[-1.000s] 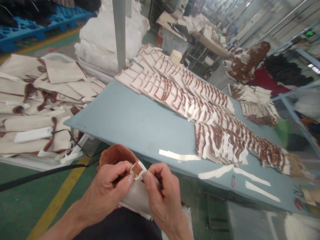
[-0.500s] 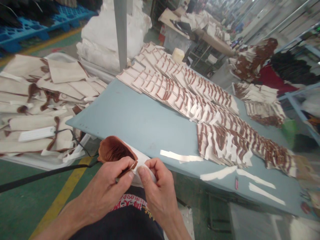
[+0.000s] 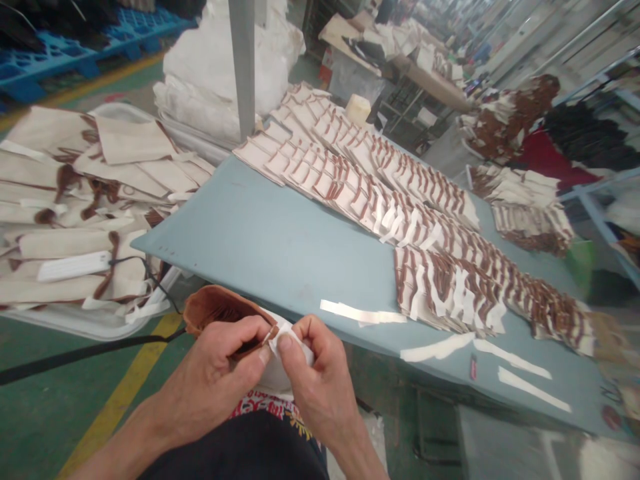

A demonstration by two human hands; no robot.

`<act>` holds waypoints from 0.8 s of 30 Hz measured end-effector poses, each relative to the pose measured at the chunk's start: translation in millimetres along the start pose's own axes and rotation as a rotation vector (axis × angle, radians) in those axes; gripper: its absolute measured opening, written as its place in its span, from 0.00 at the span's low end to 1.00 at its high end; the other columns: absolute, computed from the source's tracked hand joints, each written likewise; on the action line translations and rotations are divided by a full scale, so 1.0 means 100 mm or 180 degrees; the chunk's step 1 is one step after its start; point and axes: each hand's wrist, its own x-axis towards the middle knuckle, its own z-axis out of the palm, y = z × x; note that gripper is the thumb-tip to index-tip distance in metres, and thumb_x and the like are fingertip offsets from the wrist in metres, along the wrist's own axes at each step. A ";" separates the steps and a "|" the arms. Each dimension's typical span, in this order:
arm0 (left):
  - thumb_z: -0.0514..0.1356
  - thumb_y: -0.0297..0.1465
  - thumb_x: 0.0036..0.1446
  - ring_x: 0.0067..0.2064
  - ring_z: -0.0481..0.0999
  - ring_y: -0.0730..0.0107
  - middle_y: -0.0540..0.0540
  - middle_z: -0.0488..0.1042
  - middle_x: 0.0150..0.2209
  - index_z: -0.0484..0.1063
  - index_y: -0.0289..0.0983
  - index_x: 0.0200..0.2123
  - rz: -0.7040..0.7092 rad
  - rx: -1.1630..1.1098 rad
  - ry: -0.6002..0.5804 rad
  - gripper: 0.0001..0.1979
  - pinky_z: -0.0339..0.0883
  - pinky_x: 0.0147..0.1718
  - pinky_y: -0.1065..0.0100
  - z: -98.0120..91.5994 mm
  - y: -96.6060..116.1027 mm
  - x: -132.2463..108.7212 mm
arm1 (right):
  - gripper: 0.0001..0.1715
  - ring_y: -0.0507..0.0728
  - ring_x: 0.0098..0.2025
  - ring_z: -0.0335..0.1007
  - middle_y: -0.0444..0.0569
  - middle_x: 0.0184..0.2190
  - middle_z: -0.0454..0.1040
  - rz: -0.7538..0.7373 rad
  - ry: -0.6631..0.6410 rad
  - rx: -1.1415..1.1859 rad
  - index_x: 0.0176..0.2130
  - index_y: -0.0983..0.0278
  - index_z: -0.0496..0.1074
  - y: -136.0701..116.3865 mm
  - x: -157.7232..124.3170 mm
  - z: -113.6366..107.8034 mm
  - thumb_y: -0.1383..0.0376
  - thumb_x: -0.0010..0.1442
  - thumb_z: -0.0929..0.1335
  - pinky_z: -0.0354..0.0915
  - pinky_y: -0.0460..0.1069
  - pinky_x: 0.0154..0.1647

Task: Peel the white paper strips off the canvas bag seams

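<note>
My left hand (image 3: 215,380) and my right hand (image 3: 315,380) meet low in the picture, just in front of the table's near edge. Between them is a small cream pouch with a brown lining (image 3: 215,308), its mouth turned up to the left. Left thumb and fingers pinch the brown rim. Right thumb and forefinger pinch a white strip (image 3: 276,340) at that rim. Both hands are closed on the piece. The pouch's lower part is hidden behind my fingers.
A pale blue table (image 3: 280,247) carries long overlapping rows of cream and brown pieces (image 3: 400,213) and loose white strips (image 3: 360,312). A heap of cream bags (image 3: 75,213) lies at left, a grey post (image 3: 244,67) stands behind, and a black strap (image 3: 75,353) crosses the green floor.
The pouch has been turned and lowered a little in my hands, its brown mouth now pointing more to the left. My fingertips have closed in on the white strip at the rim.
</note>
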 end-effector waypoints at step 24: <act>0.57 0.29 0.70 0.23 0.62 0.78 0.59 0.66 0.22 0.68 0.38 0.25 0.0322 0.0166 0.0067 0.17 0.54 0.23 0.74 -0.04 -0.14 0.04 | 0.16 0.51 0.23 0.58 0.37 0.22 0.65 -0.0526 0.0081 -0.0472 0.33 0.59 0.68 0.09 0.05 -0.03 0.53 0.68 0.71 0.51 0.47 0.24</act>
